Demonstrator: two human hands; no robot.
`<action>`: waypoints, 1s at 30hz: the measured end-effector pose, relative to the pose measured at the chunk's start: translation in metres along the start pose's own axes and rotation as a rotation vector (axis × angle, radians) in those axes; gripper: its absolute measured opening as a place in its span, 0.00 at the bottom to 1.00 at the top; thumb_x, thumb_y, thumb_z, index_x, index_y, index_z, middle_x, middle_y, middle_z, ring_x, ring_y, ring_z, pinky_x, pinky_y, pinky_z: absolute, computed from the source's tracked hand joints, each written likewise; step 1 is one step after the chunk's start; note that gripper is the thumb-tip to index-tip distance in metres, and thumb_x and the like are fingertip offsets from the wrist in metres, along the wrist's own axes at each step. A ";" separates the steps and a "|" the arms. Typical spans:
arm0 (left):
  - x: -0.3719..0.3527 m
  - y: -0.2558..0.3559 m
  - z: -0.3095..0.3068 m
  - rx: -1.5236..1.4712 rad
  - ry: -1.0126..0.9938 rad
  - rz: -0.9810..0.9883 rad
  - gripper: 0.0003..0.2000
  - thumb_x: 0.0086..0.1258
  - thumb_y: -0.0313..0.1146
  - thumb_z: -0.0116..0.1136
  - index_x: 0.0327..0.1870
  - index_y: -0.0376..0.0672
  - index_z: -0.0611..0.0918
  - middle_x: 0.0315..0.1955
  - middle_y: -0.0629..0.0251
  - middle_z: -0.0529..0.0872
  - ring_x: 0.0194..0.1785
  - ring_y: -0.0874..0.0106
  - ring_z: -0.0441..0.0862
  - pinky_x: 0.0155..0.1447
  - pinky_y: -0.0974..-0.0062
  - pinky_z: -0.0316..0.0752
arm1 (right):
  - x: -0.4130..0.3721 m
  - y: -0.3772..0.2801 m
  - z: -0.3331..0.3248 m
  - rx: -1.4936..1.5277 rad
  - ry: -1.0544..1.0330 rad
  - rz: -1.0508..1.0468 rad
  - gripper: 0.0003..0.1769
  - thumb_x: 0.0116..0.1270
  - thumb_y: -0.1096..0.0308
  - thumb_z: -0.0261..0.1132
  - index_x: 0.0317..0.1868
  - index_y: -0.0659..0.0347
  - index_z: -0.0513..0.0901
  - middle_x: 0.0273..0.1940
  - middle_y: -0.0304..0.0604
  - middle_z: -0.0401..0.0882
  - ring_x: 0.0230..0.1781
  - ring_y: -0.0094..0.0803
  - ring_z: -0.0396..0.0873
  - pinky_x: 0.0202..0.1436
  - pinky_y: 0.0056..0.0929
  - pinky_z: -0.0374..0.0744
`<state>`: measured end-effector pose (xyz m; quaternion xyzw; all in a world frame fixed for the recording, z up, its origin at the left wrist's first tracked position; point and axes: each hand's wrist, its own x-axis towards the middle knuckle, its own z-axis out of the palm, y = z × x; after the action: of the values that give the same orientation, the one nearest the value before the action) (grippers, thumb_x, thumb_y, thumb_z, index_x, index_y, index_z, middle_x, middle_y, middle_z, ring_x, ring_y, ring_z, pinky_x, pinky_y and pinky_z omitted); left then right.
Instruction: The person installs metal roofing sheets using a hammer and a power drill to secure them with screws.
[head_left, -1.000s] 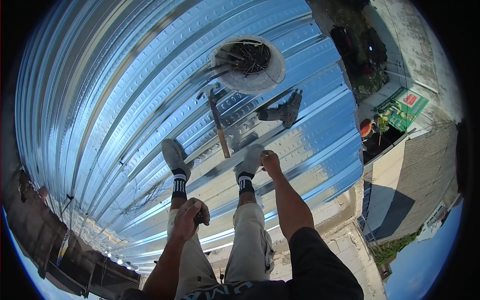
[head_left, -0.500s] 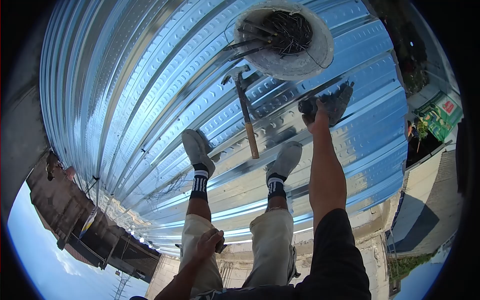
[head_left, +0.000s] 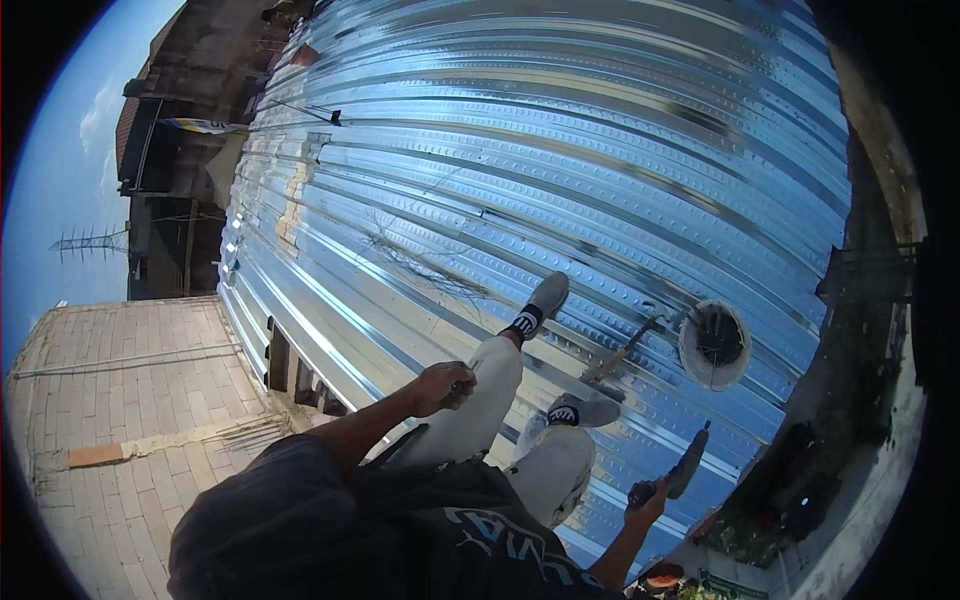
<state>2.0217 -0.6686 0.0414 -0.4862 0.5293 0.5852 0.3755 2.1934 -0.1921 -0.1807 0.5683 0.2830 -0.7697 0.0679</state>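
Observation:
My left hand (head_left: 441, 388) is closed above my left thigh; a small dark thing shows at its fingers, too unclear to name. Low on the right, my right hand (head_left: 646, 503) grips the dark handle of a tool (head_left: 687, 464) with a grey, tapering front part that points up and to the right. A claw hammer (head_left: 625, 352) with a wooden handle lies on the ribbed metal sheets (head_left: 450, 180) beyond my feet. Beside the hammer stands a whitish round bucket (head_left: 687, 352) with dark contents and several tool handles.
Loose thin wire (head_left: 425, 268) lies on the sheets ahead of my left foot (head_left: 549, 294). A block wall (head_left: 130, 385) with a ledge is at lower left, dark buildings (head_left: 185, 150) at upper left. The sheets end at the right above a darker, lower area (head_left: 800, 470).
The view has swung left and tilted, so bucket, hammer and feet appear lower and smaller. More wall shows at the left. Both hands remain closed, the tool still in my right hand.

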 end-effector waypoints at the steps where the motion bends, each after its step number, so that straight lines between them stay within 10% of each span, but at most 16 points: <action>1: -0.013 0.003 -0.008 -0.105 -0.008 0.013 0.10 0.71 0.35 0.50 0.44 0.39 0.78 0.32 0.66 0.78 0.32 0.76 0.76 0.34 0.76 0.74 | -0.041 -0.026 0.033 -0.084 -0.052 -0.043 0.08 0.67 0.67 0.64 0.42 0.53 0.72 0.22 0.32 0.67 0.19 0.25 0.69 0.22 0.28 0.72; 8: -0.030 0.052 -0.057 -0.571 -0.176 0.074 0.13 0.66 0.20 0.49 0.50 0.36 0.75 0.40 0.62 0.79 0.40 0.71 0.78 0.45 0.72 0.79 | -0.236 -0.089 0.258 -0.410 0.039 -0.773 0.18 0.69 0.66 0.64 0.57 0.61 0.74 0.40 0.42 0.79 0.39 0.30 0.79 0.38 0.35 0.81; 18: 0.000 0.180 -0.166 -0.677 -0.279 0.117 0.16 0.71 0.21 0.50 0.59 0.33 0.75 0.45 0.60 0.82 0.43 0.74 0.82 0.48 0.75 0.82 | -0.200 -0.121 0.517 -0.277 -0.536 -0.322 0.19 0.70 0.63 0.66 0.57 0.58 0.73 0.44 0.39 0.80 0.40 0.30 0.81 0.45 0.36 0.81; 30: 0.015 0.180 -0.265 -0.891 0.137 0.091 0.13 0.77 0.34 0.52 0.56 0.36 0.77 0.35 0.70 0.81 0.31 0.80 0.77 0.36 0.81 0.79 | -0.080 -0.089 0.568 -1.078 0.156 -0.069 0.13 0.62 0.70 0.68 0.47 0.63 0.80 0.38 0.41 0.80 0.32 0.32 0.80 0.36 0.32 0.81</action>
<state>1.8920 -0.9591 0.0813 -0.6141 0.2700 0.7385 0.0676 1.7084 -0.4271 0.0347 0.4987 0.6601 -0.4729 0.3032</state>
